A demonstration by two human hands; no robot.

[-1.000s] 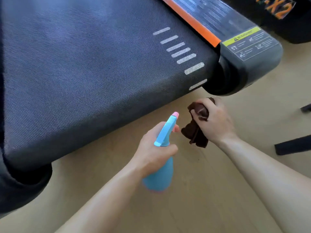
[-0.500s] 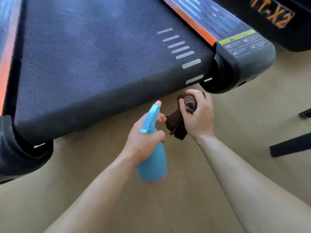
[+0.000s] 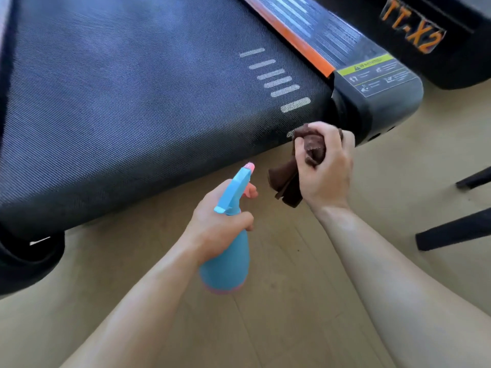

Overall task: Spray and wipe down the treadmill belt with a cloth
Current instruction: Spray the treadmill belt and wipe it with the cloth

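Note:
The dark woven treadmill belt fills the upper left, with white stripes near its right rear corner. My left hand grips a light blue spray bottle with a pink nozzle tip that points at the belt's rear edge; a finger rests on the pink trigger. My right hand is closed around a bunched dark brown cloth, held at the belt's rear right corner, beside the grey end cap. Part of the cloth hangs below the fist.
An orange-edged side rail with printed labels runs along the belt's right side. A black housing marked TT-X2 sits at top right. Dark furniture legs stand on the light wooden floor at right.
My right hand has carried the cloth up and to the right, reaching the belt's rear right corner. The view shifted; the left hand with the bottle stays in front of the belt edge.

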